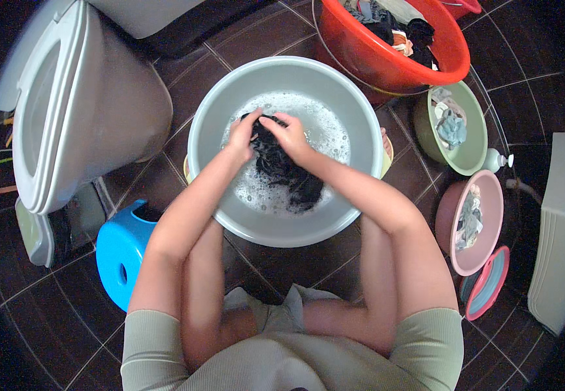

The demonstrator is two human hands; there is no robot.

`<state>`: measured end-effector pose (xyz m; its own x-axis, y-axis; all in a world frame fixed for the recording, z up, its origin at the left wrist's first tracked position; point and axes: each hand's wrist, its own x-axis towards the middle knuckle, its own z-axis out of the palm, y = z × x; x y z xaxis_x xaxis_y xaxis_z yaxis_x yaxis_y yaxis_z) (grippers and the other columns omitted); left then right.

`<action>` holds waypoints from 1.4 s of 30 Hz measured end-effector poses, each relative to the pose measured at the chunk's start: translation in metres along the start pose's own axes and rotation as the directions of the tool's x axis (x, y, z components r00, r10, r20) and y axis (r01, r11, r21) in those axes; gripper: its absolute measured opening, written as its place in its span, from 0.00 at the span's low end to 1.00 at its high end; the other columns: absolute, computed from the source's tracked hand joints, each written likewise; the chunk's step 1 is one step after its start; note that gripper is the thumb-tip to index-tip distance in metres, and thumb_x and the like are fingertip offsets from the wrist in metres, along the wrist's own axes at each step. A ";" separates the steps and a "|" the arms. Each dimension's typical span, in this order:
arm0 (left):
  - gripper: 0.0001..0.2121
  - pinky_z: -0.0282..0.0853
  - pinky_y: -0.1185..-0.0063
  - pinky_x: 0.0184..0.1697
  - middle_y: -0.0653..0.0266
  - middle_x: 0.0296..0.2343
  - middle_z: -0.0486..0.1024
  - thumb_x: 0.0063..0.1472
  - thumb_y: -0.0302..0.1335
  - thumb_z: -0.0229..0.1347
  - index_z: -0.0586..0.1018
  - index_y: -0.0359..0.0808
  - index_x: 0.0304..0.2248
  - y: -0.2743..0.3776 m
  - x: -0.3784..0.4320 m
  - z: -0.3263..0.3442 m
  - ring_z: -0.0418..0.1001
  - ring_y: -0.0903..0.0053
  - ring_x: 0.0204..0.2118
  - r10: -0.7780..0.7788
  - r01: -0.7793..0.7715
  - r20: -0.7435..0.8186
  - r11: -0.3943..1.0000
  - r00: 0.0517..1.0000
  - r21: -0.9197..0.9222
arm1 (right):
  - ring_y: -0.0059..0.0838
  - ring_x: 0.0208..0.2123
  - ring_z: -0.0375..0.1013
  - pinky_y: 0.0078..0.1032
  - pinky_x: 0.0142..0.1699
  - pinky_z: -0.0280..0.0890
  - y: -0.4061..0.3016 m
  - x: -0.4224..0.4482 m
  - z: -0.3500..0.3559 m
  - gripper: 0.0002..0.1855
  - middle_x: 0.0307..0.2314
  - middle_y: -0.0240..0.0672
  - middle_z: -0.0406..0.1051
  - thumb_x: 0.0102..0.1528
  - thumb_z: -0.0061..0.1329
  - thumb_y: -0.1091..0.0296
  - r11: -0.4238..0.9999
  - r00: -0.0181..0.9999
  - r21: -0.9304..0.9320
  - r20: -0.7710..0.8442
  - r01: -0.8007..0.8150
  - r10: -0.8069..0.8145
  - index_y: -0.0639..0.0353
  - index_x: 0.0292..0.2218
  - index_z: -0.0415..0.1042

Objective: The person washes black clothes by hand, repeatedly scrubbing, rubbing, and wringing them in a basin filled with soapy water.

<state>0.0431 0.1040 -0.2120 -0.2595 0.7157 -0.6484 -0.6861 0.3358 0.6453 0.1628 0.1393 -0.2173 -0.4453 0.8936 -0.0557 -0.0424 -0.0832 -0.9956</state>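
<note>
Between my knees stands a large pale grey-blue plastic basin (282,237) with sudsy water (329,127) in it. A wet black cloth or garment (287,168) trails through the suds from upper left to lower right. My left hand (243,134) grips its upper end from the left side. Close beside it, my right hand (287,133) holds the same end, thumb and fingers bent over the fabric. The rest of the black cloth lies in the water; its exact kind cannot be told.
A toilet (111,107) stands at left, above a blue plastic stool (121,249). To the right are a red tub (451,68) of clothes, a green basin (478,132) and a pink basin (492,220) with cloths, a white bottle (493,160) and a pink-rimmed collapsible basin (487,283).
</note>
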 end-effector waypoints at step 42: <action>0.42 0.35 0.57 0.56 0.57 0.56 0.38 0.45 0.52 0.51 0.44 0.50 0.56 -0.034 -0.018 -0.048 0.36 0.60 0.59 0.018 -0.145 0.172 -0.460 0.985 0.876 | 0.51 0.56 0.42 0.52 0.56 0.36 0.042 -0.033 -0.048 0.30 0.53 0.42 0.48 0.51 0.34 0.40 0.193 0.804 -0.795 0.593 0.575 0.046 0.41 0.52 0.56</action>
<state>0.0384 0.0501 -0.2422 -0.1507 0.8164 -0.5575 0.9486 0.2782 0.1511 0.2188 0.1276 -0.2611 -0.8901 0.4534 -0.0457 0.4468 0.8484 -0.2839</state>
